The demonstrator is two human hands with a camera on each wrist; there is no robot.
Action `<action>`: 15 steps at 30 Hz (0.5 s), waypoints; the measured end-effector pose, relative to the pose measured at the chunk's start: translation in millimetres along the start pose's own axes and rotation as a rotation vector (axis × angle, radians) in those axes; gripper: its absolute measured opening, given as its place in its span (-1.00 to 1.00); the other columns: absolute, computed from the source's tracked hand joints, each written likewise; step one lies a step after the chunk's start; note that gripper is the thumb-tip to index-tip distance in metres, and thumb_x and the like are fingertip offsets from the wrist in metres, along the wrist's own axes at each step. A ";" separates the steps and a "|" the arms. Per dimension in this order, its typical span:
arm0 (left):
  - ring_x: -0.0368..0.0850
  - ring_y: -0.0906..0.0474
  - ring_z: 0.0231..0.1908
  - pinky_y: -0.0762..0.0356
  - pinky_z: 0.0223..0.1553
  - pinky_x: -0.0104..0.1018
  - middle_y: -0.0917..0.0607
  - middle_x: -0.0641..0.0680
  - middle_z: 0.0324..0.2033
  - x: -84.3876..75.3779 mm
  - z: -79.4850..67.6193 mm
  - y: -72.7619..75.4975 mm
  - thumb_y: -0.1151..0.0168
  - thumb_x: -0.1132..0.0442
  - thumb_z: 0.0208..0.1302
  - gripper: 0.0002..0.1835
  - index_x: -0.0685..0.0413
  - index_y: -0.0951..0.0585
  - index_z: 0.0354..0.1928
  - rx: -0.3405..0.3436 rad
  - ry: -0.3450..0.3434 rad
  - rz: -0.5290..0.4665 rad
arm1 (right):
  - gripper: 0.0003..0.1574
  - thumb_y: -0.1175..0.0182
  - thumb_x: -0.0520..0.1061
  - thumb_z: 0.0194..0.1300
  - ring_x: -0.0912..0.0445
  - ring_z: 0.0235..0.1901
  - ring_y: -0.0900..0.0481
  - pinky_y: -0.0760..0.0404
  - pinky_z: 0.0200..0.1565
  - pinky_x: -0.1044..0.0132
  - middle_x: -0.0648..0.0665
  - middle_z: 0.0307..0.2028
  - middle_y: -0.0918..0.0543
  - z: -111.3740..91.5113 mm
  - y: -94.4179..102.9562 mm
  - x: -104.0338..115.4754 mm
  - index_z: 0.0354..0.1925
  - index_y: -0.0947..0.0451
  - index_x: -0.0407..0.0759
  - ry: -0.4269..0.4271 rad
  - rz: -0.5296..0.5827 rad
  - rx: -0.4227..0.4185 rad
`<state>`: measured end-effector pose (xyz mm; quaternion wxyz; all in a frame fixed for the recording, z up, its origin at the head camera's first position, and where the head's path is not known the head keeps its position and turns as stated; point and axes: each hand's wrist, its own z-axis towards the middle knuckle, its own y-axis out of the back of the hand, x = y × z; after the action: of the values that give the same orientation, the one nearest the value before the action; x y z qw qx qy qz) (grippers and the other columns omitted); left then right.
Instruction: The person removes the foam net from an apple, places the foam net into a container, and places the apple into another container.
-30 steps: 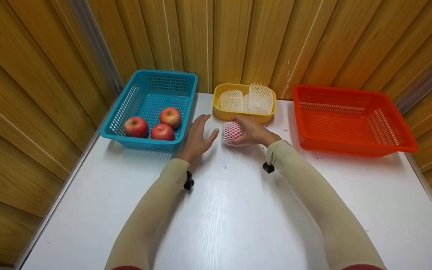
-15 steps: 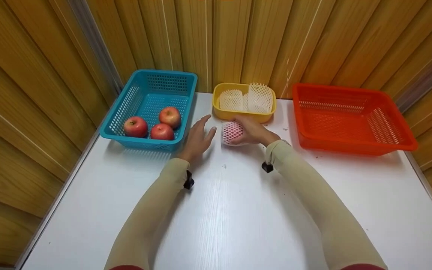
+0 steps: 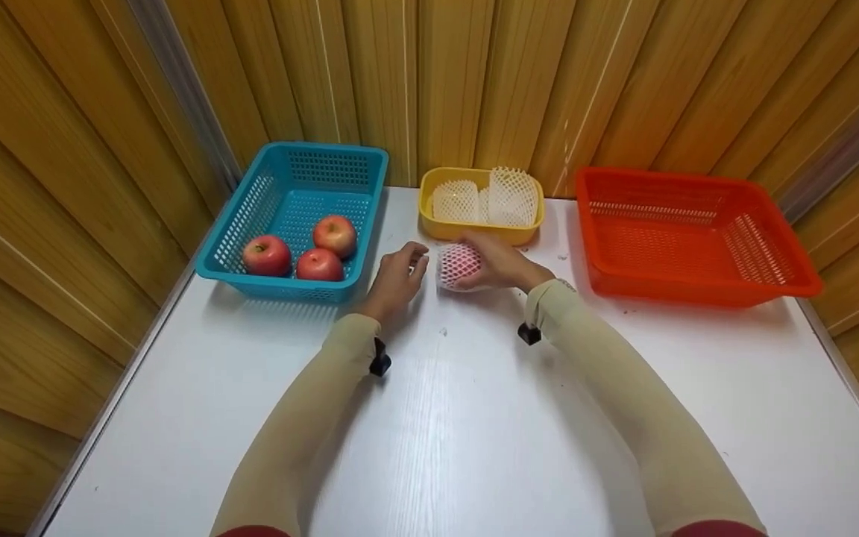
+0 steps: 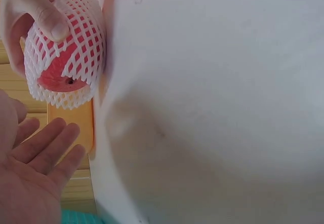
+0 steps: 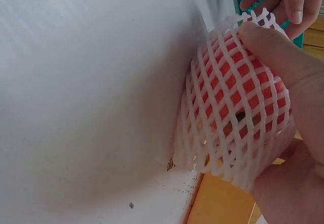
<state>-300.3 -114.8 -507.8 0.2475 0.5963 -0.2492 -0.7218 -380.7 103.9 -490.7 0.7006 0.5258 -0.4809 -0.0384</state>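
Note:
My right hand (image 3: 500,262) grips an apple (image 3: 461,264) wrapped in a white foam net sleeve (image 5: 230,95), thumb and fingers curled round it. In the left wrist view the red skin of the apple (image 4: 63,77) shows bare at the sleeve's near end. Just left of it, my left hand (image 3: 396,280) holds nothing; its fingers are loosely bent, a small gap from the sleeve's edge. The left wrist view shows the left hand (image 4: 38,158) with its palm turned toward the apple. Three unwrapped apples (image 3: 319,265) lie in the blue basket (image 3: 288,285).
Behind the hands stands a yellow basket (image 3: 480,231) with several white foam net sleeves (image 3: 513,198) in it. An orange-red basket (image 3: 698,287) is at the right. Wooden panel walls (image 3: 452,82) border the white table (image 3: 429,432).
My left hand has shifted slightly, its fingers and thumb drawing closer together beside the wrapped apple. The right hand keeps its grip in the same place.

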 end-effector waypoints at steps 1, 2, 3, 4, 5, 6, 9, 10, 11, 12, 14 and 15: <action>0.05 -0.63 0.08 -0.55 0.22 -0.09 -0.73 0.19 0.04 -1.3 0.6 -0.7 -0.06 0.26 0.59 -0.69 0.29 -0.56 0.19 0.006 0.004 -0.005 | -0.07 -0.62 0.03 0.07 -0.03 0.14 -0.50 -0.41 0.32 0.01 -0.14 0.14 -0.57 -0.5 0.3 0.1 0.30 -0.39 -0.15 -0.009 0.004 0.003; 0.04 -0.63 0.08 -0.56 0.21 -0.11 -0.73 0.19 0.03 -2.6 1.3 -1.4 -0.08 0.27 0.58 -0.71 0.30 -0.58 0.16 0.009 0.004 -0.008 | -0.07 -0.61 0.03 0.08 -0.02 0.14 -0.49 -0.41 0.32 0.01 -0.14 0.14 -0.57 -0.9 0.4 0.0 0.31 -0.38 -0.14 -0.014 0.005 0.007; 0.02 -0.64 0.07 -0.57 0.20 -0.13 -0.73 0.18 0.02 -3.8 2.2 -2.4 -0.09 0.29 0.57 -0.73 0.30 -0.60 0.14 0.009 0.001 -0.010 | -0.07 -0.61 0.03 0.09 -0.02 0.15 -0.49 -0.42 0.32 0.02 -0.14 0.15 -0.56 -1.4 0.4 0.0 0.31 -0.38 -0.13 -0.019 0.006 0.010; 0.02 -0.65 0.05 -0.58 0.19 -0.14 -0.73 0.19 0.01 -4.8 3.1 -3.5 -0.11 0.31 0.55 -0.74 0.30 -0.62 0.11 0.008 -0.003 -0.013 | -0.06 -0.60 0.04 0.10 -0.01 0.16 -0.49 -0.42 0.32 0.02 -0.14 0.15 -0.56 -1.7 0.3 0.0 0.32 -0.37 -0.13 -0.021 0.005 0.015; 0.01 -0.66 0.04 -0.59 0.18 -0.16 -0.74 0.19 0.00 -5.8 3.9 -4.7 -0.13 0.31 0.54 -0.75 0.30 -0.63 0.10 0.007 -0.007 -0.013 | -0.05 -0.60 0.04 0.10 -0.01 0.16 -0.49 -0.42 0.33 0.02 -0.14 0.16 -0.55 -2.1 0.2 0.0 0.33 -0.36 -0.12 -0.022 0.009 0.018; 0.01 -0.66 0.02 -0.59 0.16 -0.17 -0.74 0.18 -0.01 -6.6 4.7 -6.1 -0.14 0.32 0.53 -0.76 0.28 -0.64 0.09 0.009 -0.006 -0.013 | -0.04 -0.59 0.06 0.11 -0.01 0.18 -0.48 -0.41 0.33 0.02 -0.13 0.18 -0.55 -2.6 0.0 -0.6 0.35 -0.35 -0.11 -0.022 0.008 0.022; -0.01 -0.67 0.03 -0.60 0.16 -0.19 -0.74 0.18 0.02 -8.1 6.9 -11.0 -0.17 0.34 0.51 -0.76 0.26 -0.64 0.11 0.018 -0.008 -0.025 | 0.05 -0.59 0.07 0.12 -0.03 0.26 -0.45 -0.36 0.38 -0.01 -0.14 0.27 -0.51 -4.3 0.4 -1.1 0.44 -0.29 -0.09 -0.006 -0.003 0.032; -0.01 -0.67 0.04 -0.60 0.16 -0.19 -0.73 0.17 0.05 -8.6 7.3 -12.5 -0.18 0.34 0.50 -0.75 0.25 -0.64 0.13 0.023 -0.008 -0.033 | 0.08 -0.58 0.06 0.12 -0.03 0.29 -0.43 -0.34 0.40 -0.01 -0.14 0.30 -0.49 -5.1 0.8 -1.6 0.46 -0.27 -0.08 -0.002 -0.010 0.035; -0.01 -0.67 0.06 -0.60 0.16 -0.20 -0.72 0.17 0.07 -8.8 7.6 -14.1 -0.18 0.35 0.50 -0.74 0.25 -0.63 0.14 0.028 -0.006 -0.041 | 0.10 -0.58 0.06 0.13 -0.04 0.32 -0.41 -0.31 0.41 -0.02 -0.15 0.32 -0.47 -6.0 1.5 -2.1 0.49 -0.25 -0.07 -0.001 -0.016 0.036; -0.01 -0.66 0.07 -0.60 0.17 -0.20 -0.71 0.17 0.09 -8.9 8.0 -15.5 -0.18 0.36 0.50 -0.72 0.24 -0.63 0.16 0.033 -0.006 -0.051 | 0.13 -0.58 0.06 0.13 -0.05 0.35 -0.38 -0.29 0.43 -0.04 -0.15 0.35 -0.45 -7.2 2.3 -2.9 0.51 -0.22 -0.06 -0.002 -0.026 0.039; 0.01 -0.66 0.10 -0.60 0.17 -0.21 -0.69 0.18 0.13 -9.2 8.3 -17.7 -0.18 0.40 0.48 -0.70 0.25 -0.61 0.19 0.033 -0.009 -0.077 | 0.16 -0.58 0.04 0.14 -0.07 0.39 -0.34 -0.25 0.45 -0.06 -0.16 0.40 -0.41 -9.5 4.4 -3.7 0.54 -0.18 -0.06 -0.005 -0.032 0.039; 0.02 -0.66 0.11 -0.60 0.17 -0.21 -0.68 0.18 0.14 -9.1 8.5 -18.5 -0.19 0.41 0.47 -0.68 0.25 -0.60 0.21 0.032 -0.012 -0.085 | 0.17 -0.58 0.03 0.14 -0.08 0.40 -0.33 -0.24 0.45 -0.08 -0.17 0.41 -0.41 -11.0 5.5 -4.3 0.54 -0.17 -0.06 -0.008 -0.033 0.036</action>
<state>-308.2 -94.3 -511.8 0.2055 0.6058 -0.2367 -0.7312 -377.7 116.4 -489.0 0.6882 0.5462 -0.4755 -0.0435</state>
